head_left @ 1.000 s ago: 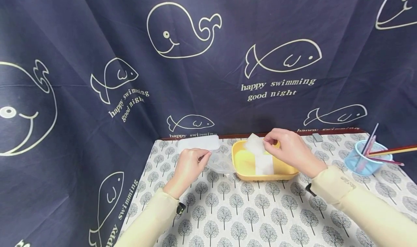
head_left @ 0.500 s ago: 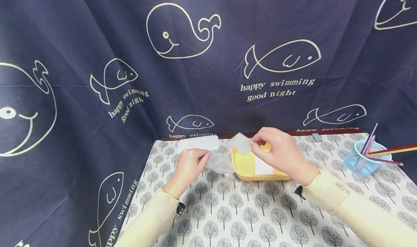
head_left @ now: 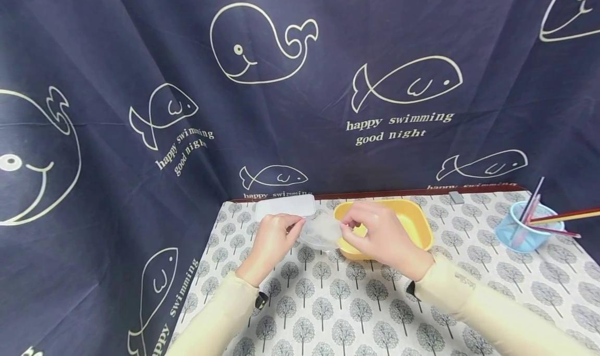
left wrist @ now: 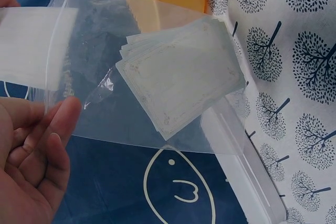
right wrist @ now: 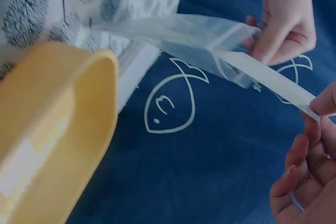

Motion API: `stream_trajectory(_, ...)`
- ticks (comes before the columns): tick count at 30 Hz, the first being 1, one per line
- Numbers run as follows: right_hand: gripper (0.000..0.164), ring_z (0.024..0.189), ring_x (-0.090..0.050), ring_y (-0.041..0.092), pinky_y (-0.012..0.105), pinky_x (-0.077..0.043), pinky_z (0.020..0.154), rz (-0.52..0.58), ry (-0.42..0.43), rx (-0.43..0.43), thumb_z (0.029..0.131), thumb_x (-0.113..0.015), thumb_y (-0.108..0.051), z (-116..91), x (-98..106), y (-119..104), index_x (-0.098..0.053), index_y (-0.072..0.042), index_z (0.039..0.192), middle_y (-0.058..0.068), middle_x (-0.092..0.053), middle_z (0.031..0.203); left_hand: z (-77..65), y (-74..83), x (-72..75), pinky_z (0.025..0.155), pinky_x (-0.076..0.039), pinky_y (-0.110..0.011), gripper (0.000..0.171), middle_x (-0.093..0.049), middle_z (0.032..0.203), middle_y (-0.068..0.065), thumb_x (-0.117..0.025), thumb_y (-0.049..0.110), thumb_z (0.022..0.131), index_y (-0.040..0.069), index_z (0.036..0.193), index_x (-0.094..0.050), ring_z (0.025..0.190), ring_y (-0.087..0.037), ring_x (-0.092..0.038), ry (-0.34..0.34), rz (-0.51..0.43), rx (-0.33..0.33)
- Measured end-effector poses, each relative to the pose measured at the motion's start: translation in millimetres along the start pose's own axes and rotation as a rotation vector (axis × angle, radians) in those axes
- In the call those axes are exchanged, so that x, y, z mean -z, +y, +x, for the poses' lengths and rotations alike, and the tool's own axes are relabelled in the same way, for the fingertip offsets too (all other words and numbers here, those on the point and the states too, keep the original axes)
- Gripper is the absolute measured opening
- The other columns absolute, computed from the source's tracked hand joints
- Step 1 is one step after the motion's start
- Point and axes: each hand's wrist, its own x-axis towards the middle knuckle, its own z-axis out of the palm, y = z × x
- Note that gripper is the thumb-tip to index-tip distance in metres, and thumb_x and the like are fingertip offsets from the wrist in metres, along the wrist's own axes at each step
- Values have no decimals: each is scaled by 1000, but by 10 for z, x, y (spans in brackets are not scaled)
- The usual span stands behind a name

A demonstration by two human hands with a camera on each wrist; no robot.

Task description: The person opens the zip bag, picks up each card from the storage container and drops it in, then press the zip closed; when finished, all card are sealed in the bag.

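Observation:
My left hand [head_left: 273, 244] pinches a clear zip bag [left wrist: 105, 121] between thumb and finger near its mouth. Inside the bag lies a fanned stack of pale cards with patterned borders [left wrist: 181, 77]. From the right, my right hand [head_left: 377, 236] pinches a white paper sheet [right wrist: 278, 83] by its near end. The sheet's far end overlaps the bag's mouth in both wrist views. A yellow plastic bin [head_left: 417, 220] stands just behind the right hand, which hides part of its inside.
Behind the left hand lies a white rectangular case [head_left: 286, 206] by the table's back edge. A blue mesh pencil cup [head_left: 525, 231] with several pencils stands at the right. A small grey block [head_left: 456, 198] lies at the back, before a dark whale-print curtain [head_left: 281, 126].
My right hand has carried the white sheet left from over the yellow bin to the bag's mouth. The left hand and the bag have stayed in place.

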Motion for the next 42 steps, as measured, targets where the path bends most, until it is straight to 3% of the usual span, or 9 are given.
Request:
stream_trajectory(3, 17, 72, -59, 11, 24, -50, 67, -10, -23, -21, 81, -69, -4, -33, -79, 11, -69, -21, 83, -14, -60, 80, -2, -5, 0, 65, -57, -21, 13, -78, 83, -1, -71, 14, 100, 9, 97, -83, 65, -2, -65, -4, -3, 6)
stream_trajectory(8, 13, 75, -59, 9, 27, -52, 68, -50, -128, -126, 85, -72, -12, -55, -174, 3, -70, -24, 83, -16, -59, 80, -8, -6, -1, 64, -57, -20, 12, -79, 86, -2, -72, 14, 100, 10, 98, -83, 65, -3, -65, -4, -5, 17)
stream_trajectory(12, 7, 78, -59, 9, 29, -53, 70, -80, -208, -158, 87, -74, -16, -39, -237, -8, -75, -23, 86, -15, -61, 83, -9, 0, 0, 62, -56, -19, 11, -79, 89, -3, -72, 14, 99, 10, 98, -83, 65, -3, -65, -5, -3, 24)
stream_trajectory(20, 4, 96, -59, 17, 38, -54, 86, -129, -330, -119, 87, -83, -17, 40, -338, 26, -82, -14, 89, -2, -62, 104, -8, 13, 7, 61, -55, -18, 11, -79, 89, -3, -72, 14, 99, 11, 98, -83, 64, -3, -65, -15, 2, 30)
stream_trajectory(26, 2, 110, -64, 26, 43, -53, 98, -123, -441, -112, 90, -82, -15, 101, -389, 70, -84, -14, 91, 8, -67, 120, -5, 10, 9, 60, -54, -17, 12, -79, 87, -3, -72, 14, 100, 11, 97, -83, 64, -3, -64, -18, 4, 21)
stream_trajectory(32, 4, 111, -66, 29, 45, -52, 101, -99, -498, -43, 91, -81, -11, 142, -420, 106, -83, -14, 91, 13, -68, 122, 3, 3, -3, 59, -53, -18, 12, -78, 83, -1, -72, 13, 99, 12, 93, -83, 62, -2, -63, 1, 21, -5)
stream_trajectory(42, 6, 107, -68, 29, 45, -55, 98, -194, -529, 4, 86, -85, -10, 174, -573, 92, -83, -14, 91, 12, -73, 116, 13, 29, -22, 65, -59, -23, 9, -79, 87, -4, -74, 11, 97, 8, 95, -82, 67, -9, -70, 28, 19, -26)
